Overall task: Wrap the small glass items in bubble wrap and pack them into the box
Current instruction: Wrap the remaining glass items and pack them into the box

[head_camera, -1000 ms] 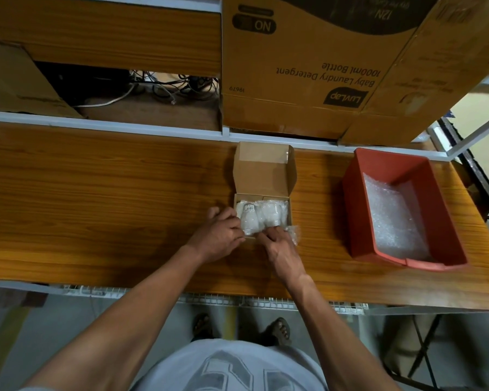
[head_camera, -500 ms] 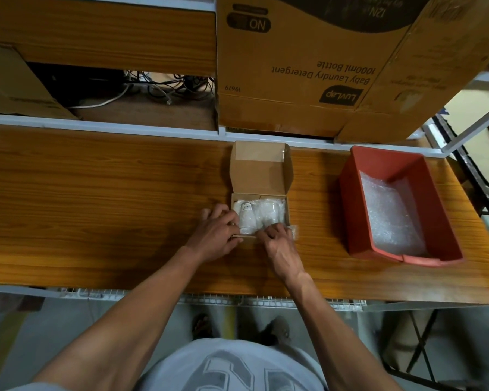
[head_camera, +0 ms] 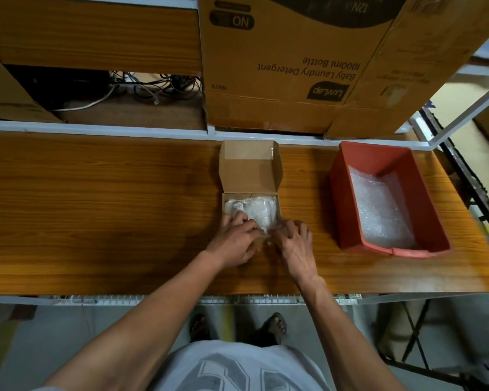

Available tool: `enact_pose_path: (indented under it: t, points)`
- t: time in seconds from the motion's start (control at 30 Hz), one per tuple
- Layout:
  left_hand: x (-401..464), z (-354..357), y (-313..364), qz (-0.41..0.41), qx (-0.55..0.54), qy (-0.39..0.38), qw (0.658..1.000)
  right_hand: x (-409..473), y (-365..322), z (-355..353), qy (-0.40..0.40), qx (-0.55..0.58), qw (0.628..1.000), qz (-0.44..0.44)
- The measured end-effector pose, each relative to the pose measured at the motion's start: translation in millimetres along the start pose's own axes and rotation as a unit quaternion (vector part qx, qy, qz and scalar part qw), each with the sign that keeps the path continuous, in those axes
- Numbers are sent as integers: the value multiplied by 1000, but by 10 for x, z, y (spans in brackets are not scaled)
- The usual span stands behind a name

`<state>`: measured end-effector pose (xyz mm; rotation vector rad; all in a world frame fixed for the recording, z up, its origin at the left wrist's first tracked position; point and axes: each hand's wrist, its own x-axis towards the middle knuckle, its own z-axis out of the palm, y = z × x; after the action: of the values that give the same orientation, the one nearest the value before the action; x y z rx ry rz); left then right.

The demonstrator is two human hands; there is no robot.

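I see the small cardboard box [head_camera: 250, 206] sitting toward the back edge of the desk [head_camera: 96, 210], its lid standing open away from me so the cavity is free to load. Inside lie the bubble-wrapped glass items [head_camera: 251, 211], filling the box from wall to wall; I judge they are packed snug so they cannot knock together. My left hand [head_camera: 233, 239] rests on the box's near-left corner, fingers curled and pressing down on the wrap. My right hand [head_camera: 292, 239] is at the near-right corner, fingertips pinching a loose edge of wrap, apparently to tuck it in. The red bin [head_camera: 339, 193] near the desk's right edge keeps spare bubble wrap [head_camera: 378, 210] within reach. Both hands hide the box's front wall, and I cannot count the items through the wrap.
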<state>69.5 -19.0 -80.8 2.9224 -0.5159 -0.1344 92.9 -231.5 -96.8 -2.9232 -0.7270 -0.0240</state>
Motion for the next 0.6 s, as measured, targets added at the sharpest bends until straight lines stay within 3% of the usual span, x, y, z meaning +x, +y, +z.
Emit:
enact_pose_path:
  t: [0.23, 0.6]
  points:
    - [78, 1, 6, -31, -64, 14, 997, 60, 49, -157, -6, 83, 996, 46]
    - [107, 49, 75, -55, -105, 46, 992, 426, 11, -400, -126, 35, 991, 10]
